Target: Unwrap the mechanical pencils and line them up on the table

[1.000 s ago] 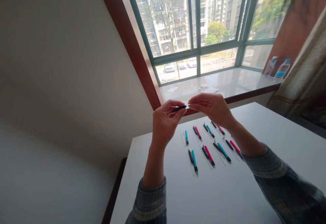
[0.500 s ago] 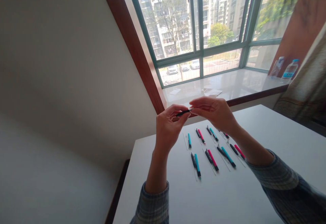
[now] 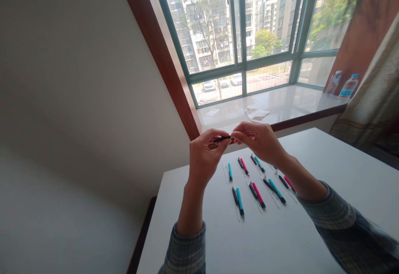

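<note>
left hand (image 3: 204, 160), right hand (image 3: 261, 140), black piece (image 3: 222, 139) — pinched

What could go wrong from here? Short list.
1. Slip: the left hand holds the slim black pen part by fingertips, up off the table; if dropped, it might roll away.
2. Misfit: the right hand has its fingertips at the part's end and hides detail there, so poor alignment could go unseen.
3. Knock: the right forearm overlaps the pink barrel in view; lowering it might scatter pieces.

Homelike room with bay window (image 3: 244, 64), curtain (image 3: 374, 87), apartment blocks (image 3: 195, 20) outside
</note>
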`<state>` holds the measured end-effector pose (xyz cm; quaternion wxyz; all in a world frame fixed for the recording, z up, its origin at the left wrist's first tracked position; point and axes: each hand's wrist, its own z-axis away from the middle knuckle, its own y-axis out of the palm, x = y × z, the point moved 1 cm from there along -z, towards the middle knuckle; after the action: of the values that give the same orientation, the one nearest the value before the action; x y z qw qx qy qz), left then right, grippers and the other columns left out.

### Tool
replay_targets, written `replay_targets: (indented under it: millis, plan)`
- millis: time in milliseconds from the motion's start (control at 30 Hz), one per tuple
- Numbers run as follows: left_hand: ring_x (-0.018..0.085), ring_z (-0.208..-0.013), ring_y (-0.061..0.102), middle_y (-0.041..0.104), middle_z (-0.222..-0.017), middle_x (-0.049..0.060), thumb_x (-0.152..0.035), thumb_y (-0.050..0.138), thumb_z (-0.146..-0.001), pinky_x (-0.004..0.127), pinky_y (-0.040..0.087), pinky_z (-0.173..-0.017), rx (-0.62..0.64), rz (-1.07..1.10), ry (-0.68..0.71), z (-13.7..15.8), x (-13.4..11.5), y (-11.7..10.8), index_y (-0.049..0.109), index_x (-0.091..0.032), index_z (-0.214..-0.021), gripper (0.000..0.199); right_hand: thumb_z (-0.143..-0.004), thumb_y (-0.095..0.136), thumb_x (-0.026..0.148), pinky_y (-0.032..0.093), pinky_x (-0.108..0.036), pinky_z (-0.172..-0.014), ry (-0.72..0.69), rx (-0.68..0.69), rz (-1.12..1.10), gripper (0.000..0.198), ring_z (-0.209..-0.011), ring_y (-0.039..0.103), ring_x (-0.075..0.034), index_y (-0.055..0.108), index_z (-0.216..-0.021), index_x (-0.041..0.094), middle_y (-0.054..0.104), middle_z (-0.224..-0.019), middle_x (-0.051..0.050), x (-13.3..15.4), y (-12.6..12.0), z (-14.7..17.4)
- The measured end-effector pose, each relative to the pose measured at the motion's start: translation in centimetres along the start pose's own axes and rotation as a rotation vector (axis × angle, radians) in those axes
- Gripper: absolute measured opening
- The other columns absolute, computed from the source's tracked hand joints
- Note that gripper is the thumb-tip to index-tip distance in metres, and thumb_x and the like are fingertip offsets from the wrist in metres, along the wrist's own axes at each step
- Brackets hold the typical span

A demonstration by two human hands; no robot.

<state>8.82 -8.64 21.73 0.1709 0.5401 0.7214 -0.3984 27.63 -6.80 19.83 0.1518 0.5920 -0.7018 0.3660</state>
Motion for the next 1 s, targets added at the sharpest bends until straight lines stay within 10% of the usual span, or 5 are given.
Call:
replay_targets:
  millis: [833,1000]
  plan:
    - [0.023,-0.091,0.077,0.08,-0.097,0.006,-0.033,0.077,-0.088,0.037,0.066,-0.085,0.051,0.125,-0.037,-0.2,0.24,0.51,0.078,-0.019,-0.104,0.022,-0.107,0.04,0.055,0.045,-0.025,-0.06,-0.032,0.144,0.129,0.054,-0.061,0.062,-0.012,0.064,-0.078,0.018,0.068,-0.068,-0.001,0.71,-0.01,0.03]
    - [0.022,-0.093,0.076,0.08,-0.098,0.006,-0.033,0.076,-0.088,0.037,0.065,-0.085,0.044,0.092,-0.034,-0.14,0.57,0.55,0.078,-0.019,-0.104,0.021,-0.105,0.046,0.055,0.05,-0.026,-0.062,-0.02,0.13,0.118,0.042,-0.068,0.067,-0.014,0.066,-0.098,0.019,0.073,-0.077,-0.003,0.39,0.05,0.05]
